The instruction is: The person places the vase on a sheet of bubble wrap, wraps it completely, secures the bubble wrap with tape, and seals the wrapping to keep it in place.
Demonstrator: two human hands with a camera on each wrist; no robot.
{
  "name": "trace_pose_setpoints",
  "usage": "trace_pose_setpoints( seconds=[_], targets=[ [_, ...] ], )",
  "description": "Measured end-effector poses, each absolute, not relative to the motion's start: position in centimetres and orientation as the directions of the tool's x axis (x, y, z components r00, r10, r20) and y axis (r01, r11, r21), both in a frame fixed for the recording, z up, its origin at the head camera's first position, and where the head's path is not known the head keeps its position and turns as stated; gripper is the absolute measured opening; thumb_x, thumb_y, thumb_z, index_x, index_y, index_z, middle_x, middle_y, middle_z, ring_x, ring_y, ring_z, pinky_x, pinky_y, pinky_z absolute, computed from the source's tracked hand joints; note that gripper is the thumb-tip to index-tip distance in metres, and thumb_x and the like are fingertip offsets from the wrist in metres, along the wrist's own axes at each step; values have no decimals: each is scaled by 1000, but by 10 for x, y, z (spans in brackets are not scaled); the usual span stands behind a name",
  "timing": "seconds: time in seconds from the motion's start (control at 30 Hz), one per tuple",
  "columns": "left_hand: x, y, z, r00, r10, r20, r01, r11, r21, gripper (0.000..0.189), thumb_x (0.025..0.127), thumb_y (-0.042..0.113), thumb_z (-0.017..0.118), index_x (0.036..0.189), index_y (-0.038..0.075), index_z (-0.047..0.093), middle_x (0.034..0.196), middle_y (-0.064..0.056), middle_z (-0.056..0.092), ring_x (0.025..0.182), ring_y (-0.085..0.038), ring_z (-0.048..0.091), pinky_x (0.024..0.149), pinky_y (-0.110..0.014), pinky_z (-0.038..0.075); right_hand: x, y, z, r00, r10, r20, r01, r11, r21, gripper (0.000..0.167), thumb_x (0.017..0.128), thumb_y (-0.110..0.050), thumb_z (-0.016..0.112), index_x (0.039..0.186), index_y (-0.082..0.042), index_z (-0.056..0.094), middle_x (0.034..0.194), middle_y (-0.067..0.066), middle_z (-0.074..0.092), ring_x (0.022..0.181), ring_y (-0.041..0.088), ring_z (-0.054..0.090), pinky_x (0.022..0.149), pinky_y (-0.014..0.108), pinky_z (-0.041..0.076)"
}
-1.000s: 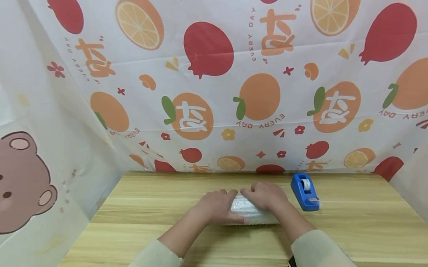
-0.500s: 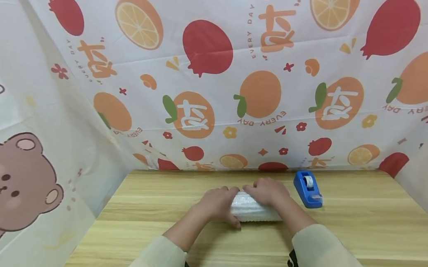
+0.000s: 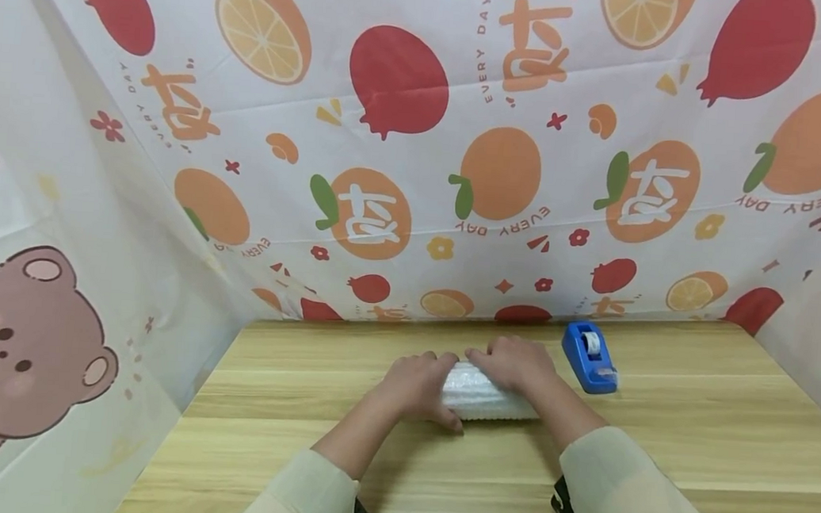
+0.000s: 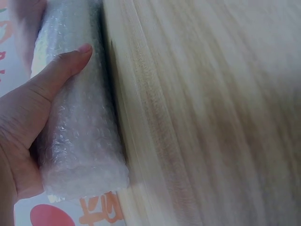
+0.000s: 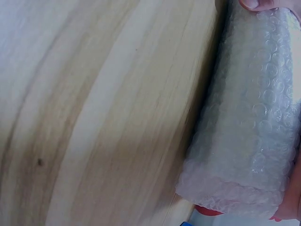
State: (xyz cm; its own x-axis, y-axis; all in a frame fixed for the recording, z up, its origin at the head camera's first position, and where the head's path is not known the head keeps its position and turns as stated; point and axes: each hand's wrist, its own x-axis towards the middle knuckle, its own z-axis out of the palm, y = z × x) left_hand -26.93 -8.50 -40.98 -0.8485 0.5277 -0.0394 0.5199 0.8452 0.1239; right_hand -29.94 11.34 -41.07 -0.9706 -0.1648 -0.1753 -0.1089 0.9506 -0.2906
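Observation:
A roll of bubble wrap (image 3: pixel 485 397) lies crosswise on the wooden table in front of the person. Its clear, bubbled surface fills much of both wrist views. My left hand (image 3: pixel 412 385) grips the left part, thumb along the near side and fingers over the top. In the left wrist view that thumb lies across the bubble wrap (image 4: pixel 84 127), short of the roll's squared-off end. My right hand (image 3: pixel 519 366) holds the right part from above and behind, its fingers mostly hidden beyond the roll. The right wrist view catches only the hand's edge beside the bubble wrap (image 5: pixel 244 117).
A blue tape dispenser (image 3: pixel 589 358) with a roll of clear tape stands to the right of the right hand, near the table's back edge. A fruit-printed cloth (image 3: pixel 496 254) hangs directly behind the wooden table (image 3: pixel 287 391), and pale cloths close in both sides.
My left thumb has drawn back slightly to the left along the near side, showing more of the roll. Both hands keep hold of it in about the same place. The head view shifted slightly.

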Motion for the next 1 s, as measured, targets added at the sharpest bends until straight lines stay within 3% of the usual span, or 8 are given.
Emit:
trace_pose_setpoints(
  seconds=[0.17,0.33,0.47,0.6,0.67,0.8,0.87,1.0],
  targets=[
    [-271,-84,-411,-851,523,-49,515,849,121,89,58,65,85,128,20,52,101,1,62,87,-12,57,73,-36,49,-298,115,-410,-973,-108,-206,-46,958,-283,78,89,-78,34,114,-15,71,95,5,64,83,26,55,78,45,43],
    [-272,-82,-409,-851,523,-50,515,848,124,90,58,65,84,129,20,51,100,1,62,86,-13,57,72,-36,48,-298,115,-407,-976,-65,-209,-5,961,-275,87,85,-84,31,117,-12,69,100,8,65,86,28,55,90,58,40],
    [-273,-82,-407,-852,521,-44,513,850,118,90,58,66,84,129,20,51,100,0,63,85,-14,58,72,-36,49,-299,114,-406,-982,-35,-188,16,965,-263,91,84,-85,28,121,-11,67,110,13,67,93,33,57,100,73,29],
    [-273,-82,-408,-856,515,-47,508,854,109,90,59,67,83,130,21,52,103,0,64,87,-15,59,73,-37,50,-299,113,-407,-983,-21,-180,27,964,-263,92,85,-85,26,123,-11,67,115,15,67,96,35,58,101,78,21],
    [-273,-82,-409,-856,515,-49,507,854,112,90,58,67,83,129,21,52,102,0,64,87,-15,59,73,-38,50,-298,113,-407,-982,-26,-188,26,963,-267,92,85,-85,25,121,-11,67,113,14,66,93,34,57,99,74,29],
    [-273,-84,-412,-854,518,-47,510,852,116,91,58,68,83,129,21,52,102,0,64,87,-14,58,72,-37,49,-297,113,-410,-977,-55,-208,9,956,-293,92,85,-84,26,122,-11,67,114,12,65,90,30,56,86,54,46],
    [-273,-84,-413,-854,519,-41,512,851,115,90,58,68,83,128,21,52,101,1,63,86,-13,58,71,-36,48,-297,113,-410,-975,-67,-213,2,951,-309,93,85,-85,26,124,-10,66,118,12,64,90,28,55,78,46,47],
    [-273,-84,-415,-854,519,-30,513,851,113,90,58,68,83,128,21,52,99,1,63,84,-13,57,70,-36,48,-295,113,-411,-976,-80,-201,-12,948,-319,92,85,-84,27,122,-10,67,114,11,65,87,27,55,73,42,46]
  ],
)
